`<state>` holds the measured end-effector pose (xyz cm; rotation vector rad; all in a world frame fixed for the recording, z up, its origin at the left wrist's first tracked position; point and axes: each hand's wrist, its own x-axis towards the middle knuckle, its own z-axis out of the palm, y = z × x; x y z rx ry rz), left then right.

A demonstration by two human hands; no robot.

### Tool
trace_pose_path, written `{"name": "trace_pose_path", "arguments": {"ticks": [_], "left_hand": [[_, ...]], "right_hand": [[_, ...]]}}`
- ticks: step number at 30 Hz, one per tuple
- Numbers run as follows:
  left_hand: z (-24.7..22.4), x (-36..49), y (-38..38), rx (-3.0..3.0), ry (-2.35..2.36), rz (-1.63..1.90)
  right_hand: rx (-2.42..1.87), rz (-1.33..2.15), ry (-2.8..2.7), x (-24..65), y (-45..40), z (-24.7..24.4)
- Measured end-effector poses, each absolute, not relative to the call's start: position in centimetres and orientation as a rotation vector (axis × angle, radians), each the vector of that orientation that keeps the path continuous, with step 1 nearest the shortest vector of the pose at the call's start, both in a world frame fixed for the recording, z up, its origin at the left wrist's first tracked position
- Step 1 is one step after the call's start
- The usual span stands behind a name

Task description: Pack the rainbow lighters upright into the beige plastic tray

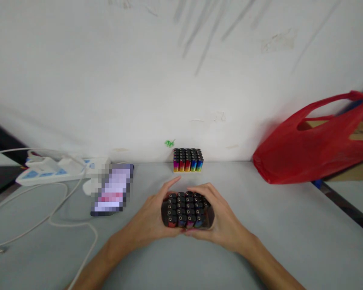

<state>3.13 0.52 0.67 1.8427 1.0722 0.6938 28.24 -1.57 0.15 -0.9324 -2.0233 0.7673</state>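
Note:
Several black-topped lighters [185, 210] stand packed in rows in a dark, round-ended holder between my hands. My left hand [157, 213] wraps round the holder's left end, its index finger raised off the top. The right end is gripped by my right hand [220, 215], whose fingers curve over the far edge and thumb lies along the near side. Beyond my hands, against the wall, a block of upright lighters [187, 165] shows purple, orange, red and blue bodies with black tops.
At the left lie a phone [115, 189], a white power strip [52, 171] with plugs, and looping white cables [69, 225]. A red plastic bag [305, 145] sits at the right by a brown box. The white wall [139, 80] bounds the grey table [290, 225] behind.

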Motion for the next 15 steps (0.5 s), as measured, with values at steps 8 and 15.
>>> {"name": "trace_pose_path", "arguments": {"ticks": [8,15], "left_hand": [[0.16,3.58,0.0,1.869,1.04,0.674],[0.14,3.82,-0.28,1.892,1.018,0.684]], "right_hand": [[-0.926,0.739,-2.009,28.23,-1.78,-0.11],[-0.834,0.732,-2.025,28.49,-1.75,0.68]]}}
